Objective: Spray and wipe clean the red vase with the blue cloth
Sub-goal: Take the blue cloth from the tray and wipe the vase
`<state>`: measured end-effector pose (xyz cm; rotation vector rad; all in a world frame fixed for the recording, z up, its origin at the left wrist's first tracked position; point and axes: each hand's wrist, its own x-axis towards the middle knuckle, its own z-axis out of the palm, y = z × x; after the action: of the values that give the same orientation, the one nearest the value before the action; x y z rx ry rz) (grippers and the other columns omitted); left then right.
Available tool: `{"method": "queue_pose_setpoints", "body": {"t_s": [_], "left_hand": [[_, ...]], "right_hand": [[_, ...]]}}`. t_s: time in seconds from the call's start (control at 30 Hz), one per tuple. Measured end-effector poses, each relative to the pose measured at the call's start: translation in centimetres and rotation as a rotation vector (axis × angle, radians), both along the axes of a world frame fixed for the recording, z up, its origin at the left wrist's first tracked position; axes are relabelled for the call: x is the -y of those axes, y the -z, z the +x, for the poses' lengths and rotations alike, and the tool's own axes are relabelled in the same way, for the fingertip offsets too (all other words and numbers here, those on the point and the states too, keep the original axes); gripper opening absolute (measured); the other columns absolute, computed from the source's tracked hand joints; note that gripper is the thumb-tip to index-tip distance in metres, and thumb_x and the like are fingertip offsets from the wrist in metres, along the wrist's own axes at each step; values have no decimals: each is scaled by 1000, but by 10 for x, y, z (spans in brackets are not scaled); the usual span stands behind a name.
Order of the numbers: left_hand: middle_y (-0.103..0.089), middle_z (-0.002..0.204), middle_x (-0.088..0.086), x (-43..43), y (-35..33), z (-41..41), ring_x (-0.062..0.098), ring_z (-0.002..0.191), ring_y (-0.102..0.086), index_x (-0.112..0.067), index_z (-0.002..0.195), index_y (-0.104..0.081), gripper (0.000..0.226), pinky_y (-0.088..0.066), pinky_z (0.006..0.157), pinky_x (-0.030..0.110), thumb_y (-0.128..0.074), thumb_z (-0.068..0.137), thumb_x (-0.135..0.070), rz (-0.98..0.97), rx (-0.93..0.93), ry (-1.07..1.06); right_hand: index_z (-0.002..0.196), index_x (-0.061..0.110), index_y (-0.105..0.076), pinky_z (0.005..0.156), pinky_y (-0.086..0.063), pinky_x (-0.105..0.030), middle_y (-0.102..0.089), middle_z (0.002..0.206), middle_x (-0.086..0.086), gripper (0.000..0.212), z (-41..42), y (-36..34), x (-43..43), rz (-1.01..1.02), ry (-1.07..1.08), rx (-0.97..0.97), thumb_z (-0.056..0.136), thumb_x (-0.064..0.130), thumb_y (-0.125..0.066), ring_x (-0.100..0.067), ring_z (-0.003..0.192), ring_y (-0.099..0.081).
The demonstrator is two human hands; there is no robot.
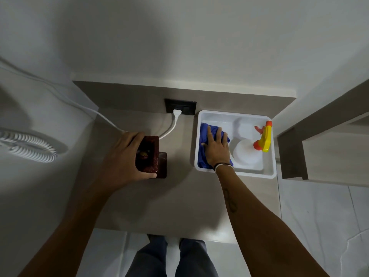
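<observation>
The left hand [125, 156] is gripping the red vase [152, 156], thumb curling round its near edge and fingers over the far rim; the vase is standing upright on the tabletop [179, 206], left of the tray [271, 172]. The right hand [216, 149] is lying flat inside the tray, fingers spread and pressing on the blue cloth [205, 134] at its left side, not closing on it. The spray bottle [249, 154] is lying beside it in the tray's right half. Farther back, a white plug [177, 112] is sitting in the socket [180, 106].
</observation>
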<state>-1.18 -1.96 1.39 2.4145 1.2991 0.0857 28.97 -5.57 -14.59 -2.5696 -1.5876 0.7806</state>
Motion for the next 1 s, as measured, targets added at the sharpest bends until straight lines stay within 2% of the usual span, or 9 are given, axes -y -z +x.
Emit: {"method": "queue_pose_setpoints", "body": {"t_s": [0.1,0.27,0.4,0.5,0.6,0.73,0.83,0.93,1.0], "left_hand": [[-47,151,9,0,-1,0,29,138,-47,-11,153,-47,119,-44,115,44,-101,58,-58,-19,6,-6],[-46,152,9,0,0,0,29,140,-46,-11,155,-47,119,-44,118,45,-103,58,-50,-49,47,-22],[-48,149,4,-1,7,-13,26,135,-52,-15,151,-50,115,-49,114,44,-106,54,-39,-59,178,-75],[-48,148,-2,-5,20,-33,20,132,-56,-20,149,-52,113,-50,113,35,-108,52,-34,-93,292,-91],[-45,145,-13,-8,30,-49,-2,129,-54,-30,149,-50,110,-41,109,10,-104,53,-36,-154,421,-103],[-48,144,-3,-11,40,-67,-8,130,-50,-35,147,-50,104,-41,109,9,-98,54,-34,-165,510,-89],[-47,145,0,-14,48,-80,-11,131,-49,-33,150,-50,108,-40,109,8,-102,57,-20,-161,539,-50],[-44,148,4,-17,51,-85,2,134,-53,-26,156,-49,111,-40,111,9,-103,61,-6,-174,529,-35],[-44,145,2,-17,50,-85,13,133,-55,-31,152,-49,109,-40,109,7,-103,60,-10,-184,524,-12]], "right_hand": [[174,23,-5,134,-20,-59,1,181,-21,72,-7,4,-2,5,-14,93,115,35,-44,-50,166,-6],[166,12,-30,119,-46,-55,-25,170,-29,61,-12,2,-12,90,-37,161,110,15,-53,-49,148,-40],[153,7,-47,111,-49,-50,-45,157,-24,46,-10,-10,-12,173,62,86,108,12,-52,-45,135,-51],[148,6,-54,115,-47,-49,-54,152,-21,43,-13,-30,2,383,259,-34,105,5,-52,-43,132,-53],[141,3,-58,112,-43,-39,-60,144,-19,45,-29,-55,24,626,450,-156,98,-5,-50,-35,126,-56],[131,0,-62,96,-48,-30,-67,121,-9,41,-80,-90,61,931,429,-292,93,-11,-49,-6,106,-57],[153,6,-53,111,-46,-27,-63,147,-7,54,-133,-104,81,927,435,-420,100,-4,-49,-11,125,-58],[158,9,-49,117,-40,-16,-54,152,16,59,-180,-109,86,930,362,-510,102,-10,-52,16,134,-48],[159,7,-48,123,-39,-25,-53,158,6,57,-204,-112,82,907,305,-565,104,-11,-51,10,142,-48]]}}
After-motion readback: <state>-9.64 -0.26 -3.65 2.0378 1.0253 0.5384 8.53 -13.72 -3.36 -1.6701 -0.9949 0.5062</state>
